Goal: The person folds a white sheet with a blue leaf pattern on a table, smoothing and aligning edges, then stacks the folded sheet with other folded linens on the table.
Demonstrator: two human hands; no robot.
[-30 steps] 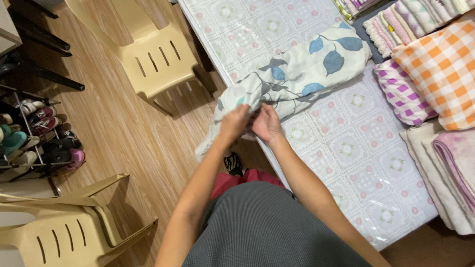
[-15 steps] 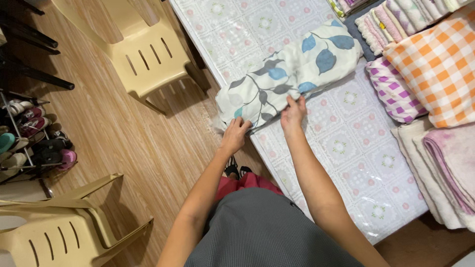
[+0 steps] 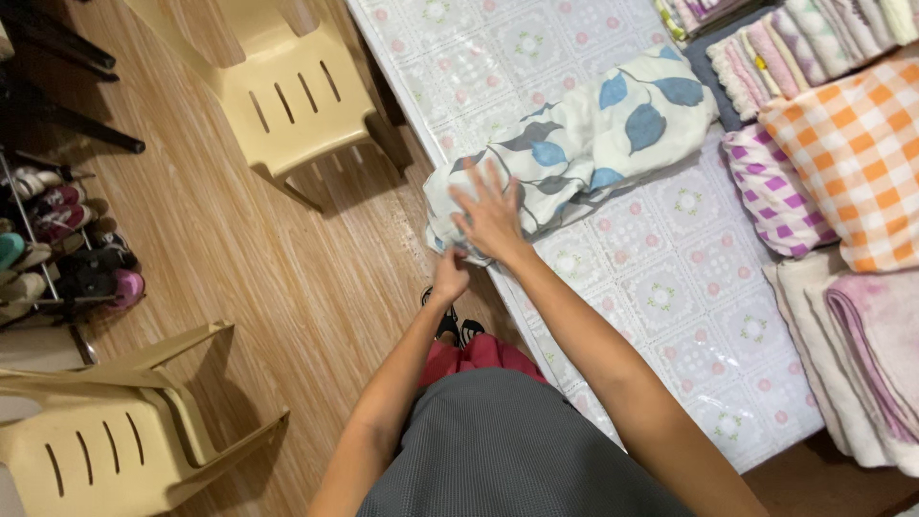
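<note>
A white cloth with blue and grey leaf print (image 3: 598,134) lies bunched across the table (image 3: 670,297), its near end hanging at the table's edge. My right hand (image 3: 490,216) lies flat on that near end, fingers spread, pressing it down. My left hand (image 3: 448,278) sits just below, at the table's edge, pinching the cloth's lower hem; part of it is hidden by my right hand.
Folded towels are stacked at the right: an orange checked one (image 3: 852,144), a purple checked one (image 3: 773,191), pink and cream ones (image 3: 866,335). Two cream plastic chairs (image 3: 287,96) (image 3: 105,431) stand on the wooden floor. A shoe rack (image 3: 57,249) is at the left.
My right hand moved from the cloth's right side onto its near end and flattened out. My left hand shifted slightly under it at the edge. The hanging cloth end got gathered onto the table.
</note>
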